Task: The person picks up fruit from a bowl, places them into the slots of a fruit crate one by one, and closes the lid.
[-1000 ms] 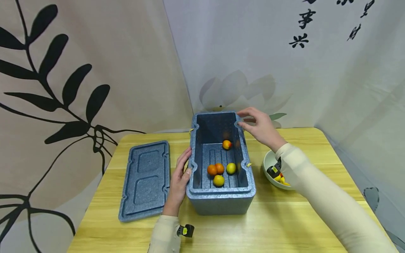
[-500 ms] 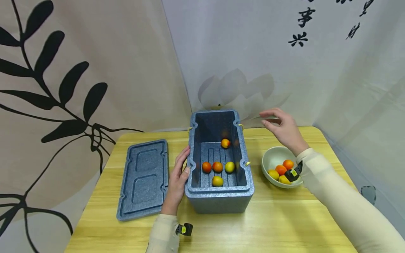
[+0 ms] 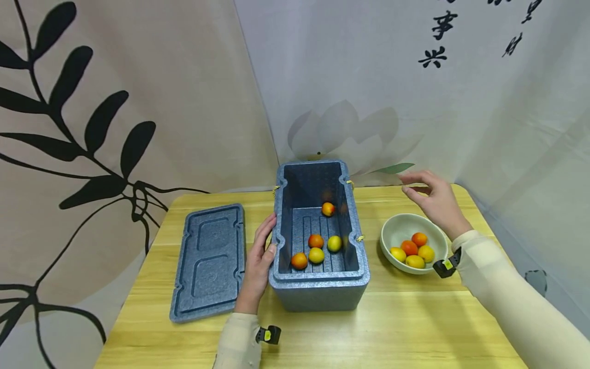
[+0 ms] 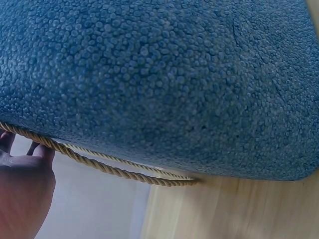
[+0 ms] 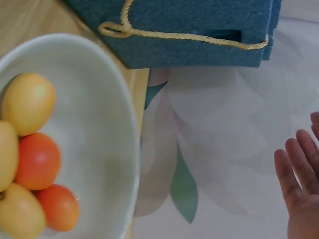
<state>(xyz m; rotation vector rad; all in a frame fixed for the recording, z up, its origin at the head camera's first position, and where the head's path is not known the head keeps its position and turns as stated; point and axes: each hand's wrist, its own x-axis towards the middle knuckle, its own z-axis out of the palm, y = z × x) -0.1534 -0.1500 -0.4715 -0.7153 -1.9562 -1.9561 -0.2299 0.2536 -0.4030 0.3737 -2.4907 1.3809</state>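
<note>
My left hand (image 3: 259, 261) rests along the left side of a blue-grey foam box (image 3: 318, 294), fingers straight. Its fingers (image 4: 44, 152) show beside the yellow rope (image 4: 107, 167) in the left wrist view. Several small orange and yellow fruits lie on the ribbed floor of the uncovered box, among them an orange one (image 3: 299, 261) at the near left and a red-orange one (image 3: 328, 209) farther back. Away from the box, my right hand (image 3: 435, 200) hangs in the air behind a pale bowl (image 3: 392, 228), fingers loosely curved and holding nothing.
Orange and yellow fruits (image 5: 38, 160) lie grouped in the bowl, right of the box. Left of the box, its flat lid (image 3: 209, 261) lies on the wooden table (image 3: 396, 328). Printed cloth (image 3: 345, 102) hangs behind the table. Rope (image 5: 189, 36) loops along the box's right side.
My right hand has left the box's far right rim and moved right, past the bowl's far side. Inside the box, an orange fruit has rolled nearer; others shifted slightly. My left hand stays put.
</note>
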